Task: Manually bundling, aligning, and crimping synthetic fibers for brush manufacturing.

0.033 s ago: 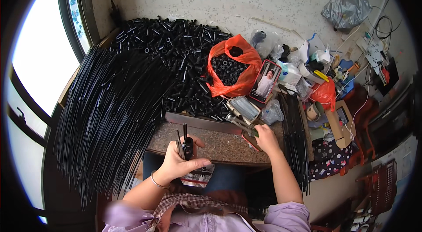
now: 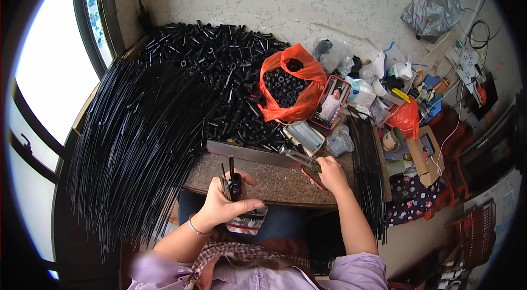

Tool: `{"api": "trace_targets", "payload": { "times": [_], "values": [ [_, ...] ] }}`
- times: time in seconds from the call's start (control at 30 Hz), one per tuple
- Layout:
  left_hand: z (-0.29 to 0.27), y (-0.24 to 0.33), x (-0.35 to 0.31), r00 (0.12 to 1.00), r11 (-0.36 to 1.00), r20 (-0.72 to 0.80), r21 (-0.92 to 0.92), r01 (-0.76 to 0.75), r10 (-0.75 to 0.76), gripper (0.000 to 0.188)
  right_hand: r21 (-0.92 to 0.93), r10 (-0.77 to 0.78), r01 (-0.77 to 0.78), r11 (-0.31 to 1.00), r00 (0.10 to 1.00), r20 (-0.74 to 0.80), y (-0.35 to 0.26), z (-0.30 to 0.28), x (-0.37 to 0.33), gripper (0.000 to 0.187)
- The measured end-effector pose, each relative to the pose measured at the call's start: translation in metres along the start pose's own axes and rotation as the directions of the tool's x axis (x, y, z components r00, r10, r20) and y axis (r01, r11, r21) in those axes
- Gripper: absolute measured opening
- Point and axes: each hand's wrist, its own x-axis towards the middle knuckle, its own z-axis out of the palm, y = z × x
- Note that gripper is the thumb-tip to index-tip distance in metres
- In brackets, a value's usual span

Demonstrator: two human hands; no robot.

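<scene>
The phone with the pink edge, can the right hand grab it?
Probably yes: the phone is just beyond the clear bag, nothing tall between. But the right hand holds a metal tool, so it isn't free.

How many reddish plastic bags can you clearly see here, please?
2: an open orange bag holding small black parts, just left of the phone, and a smaller red bag farther right. Others may be hidden.

Rods lie across the left end of the table, overhanging its front edge. Behind and right of them, tubular parts heap up behind a barrier. A bag sits at the heap's right, the phone beside it; a rod bundle overhangs the front right corner.
</scene>
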Motion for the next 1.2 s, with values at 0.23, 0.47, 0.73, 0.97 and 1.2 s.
{"api": "trace_targets", "payload": {
  "times": [0.23, 0.47, 0.73, 0.97, 1.2],
  "values": [
    [0.002, 0.001, -0.005, 0.998, 0.998, -0.026, -0.023, 0.052, -0.053, 0.033, -0.083, -0.12, 0.104, 0.991, 0.968, -0.222, 0.009, 0.007, -0.022, 0.018],
    [0.017, -0.01, 0.005, 0.999, 0.999, 0.028, -0.009, 0.032, -0.032, 0.03, 0.008, -0.09, 0.092, 0.996, 0.984, -0.152, 0.017, 0.003, -0.012, 0.027],
    [0.027, -0.016, 0.012, 0.996, 0.998, 0.088, 0.061, 0.009, -0.014, 0.028, 0.28, 0.332, -0.241, 0.929, 0.877, -0.347, 0.022, 0.001, -0.01, 0.018],
    [0.02, -0.013, 0.001, 0.988, 0.99, 0.148, 0.129, -0.061, 0.041, 0.03, 0.89, 0.617, -0.109, 0.443, 0.758, -0.214, -0.017, -0.01, -0.008, 0.014],
    [0.027, 0.013, -0.019, 0.981, 0.981, 0.067, 0.051, -0.187, 0.183, 0.059, 0.966, 0.322, 0.052, -0.254, 0.946, 0.034, -0.155, -0.027, -0.052, 0.02]
  ]
}}
